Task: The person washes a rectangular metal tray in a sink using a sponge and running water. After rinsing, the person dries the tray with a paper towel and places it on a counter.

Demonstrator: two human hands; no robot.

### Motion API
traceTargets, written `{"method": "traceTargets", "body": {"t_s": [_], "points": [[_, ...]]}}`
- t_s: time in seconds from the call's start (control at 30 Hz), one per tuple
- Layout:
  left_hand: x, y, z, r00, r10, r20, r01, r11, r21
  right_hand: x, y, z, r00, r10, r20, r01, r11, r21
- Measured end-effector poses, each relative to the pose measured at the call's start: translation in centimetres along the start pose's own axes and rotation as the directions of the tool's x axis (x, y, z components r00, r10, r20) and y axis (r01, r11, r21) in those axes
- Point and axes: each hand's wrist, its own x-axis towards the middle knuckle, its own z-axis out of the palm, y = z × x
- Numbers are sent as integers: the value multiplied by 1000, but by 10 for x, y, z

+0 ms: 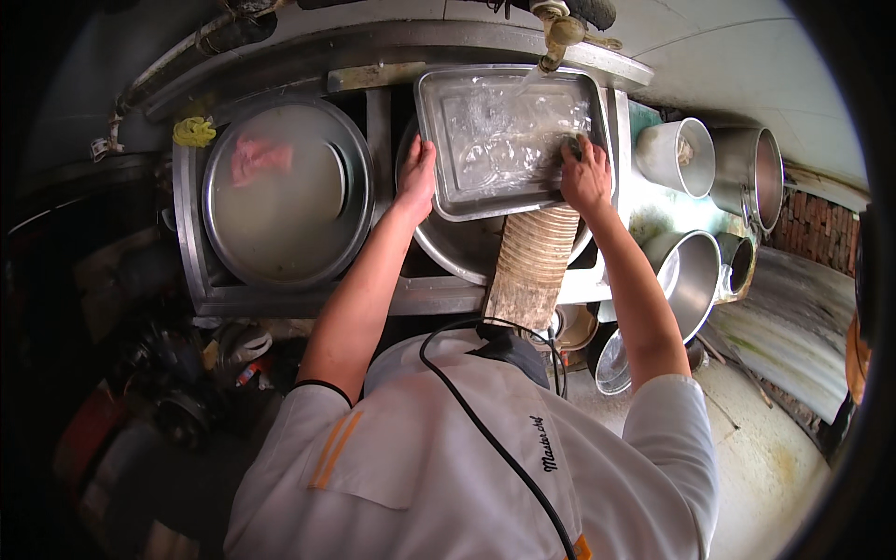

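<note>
A rectangular stainless steel tray (504, 150) lies tilted over a round metal basin (455, 248), under the brass tap (555, 49). Water runs from the tap into the tray and ripples over its floor. My left hand (418, 180) grips the tray's left rim, thumb uppermost. Inside the tray, near its right side, my right hand (588, 176) presses a small dark scrubber (572, 147), mostly covered by the fingers. A ridged wooden washboard (535, 259) leans out of the basin towards me, its upper end hidden beneath the tray.
To the left, a large basin (280, 238) of cloudy water holds a pink cloth (259, 159) and a partly submerged round rim. A yellow cloth (194, 131) sits on the metal frame's corner. At right stand a white bucket (654, 155), a tall steel pot (731, 168) and a tipped pot (700, 280).
</note>
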Motion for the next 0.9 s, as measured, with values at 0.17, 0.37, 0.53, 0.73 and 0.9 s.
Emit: {"method": "traceTargets", "body": {"t_s": [0.17,0.37,0.53,0.73,0.9], "points": [[-1,-6,4,1000,-11,-16,12,999,43,95,-36,73,924,55,-379,41,970,241],[4,-17,-11,996,2,-84,1,999,34,120,-171,47,938,70,-340,98,886,453],[9,-20,-9,997,-24,-78,24,1000,3,71,-228,20,957,6,-290,206,688,695],[14,-9,-2,999,-44,-7,42,982,-184,18,-226,24,979,57,-194,144,480,866],[21,-4,0,973,87,-213,-58,988,141,-25,-210,-6,994,-105,-23,84,621,779]]}}
